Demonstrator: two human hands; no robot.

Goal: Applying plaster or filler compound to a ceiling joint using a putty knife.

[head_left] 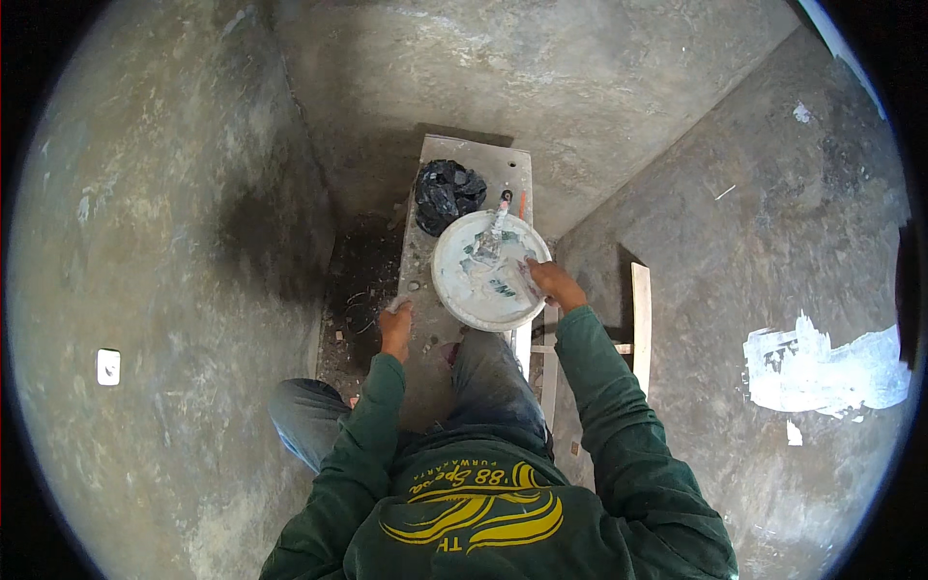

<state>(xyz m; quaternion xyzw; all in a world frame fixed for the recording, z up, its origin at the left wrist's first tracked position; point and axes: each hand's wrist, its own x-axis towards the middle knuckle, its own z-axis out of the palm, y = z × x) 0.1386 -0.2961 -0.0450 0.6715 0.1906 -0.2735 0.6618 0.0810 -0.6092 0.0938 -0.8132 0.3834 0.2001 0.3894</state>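
Observation:
A round, white-rimmed tub (441, 290) of white paste rests on a long board in front of me. A putty-smeared tool (498, 220) stands in the paste, its handle leaning on the far rim. My right hand (556, 282) reaches over the tub's right side with its fingers closed. A pale flat edge shows at its fingertips, too coated with paste to name. Lower left, my left hand (394, 329) is curled beside the board's left edge. Something whitish shows at its fingers, too small to make out.
On the board (483, 152), a crumpled black plastic bag (449, 196) lies behind the tub. Bare grey walls (541, 87) close in around me. A wooden frame (641, 324) stands at right, near a white patch (822, 367) on the wall. Debris (358, 290) covers the floor at left.

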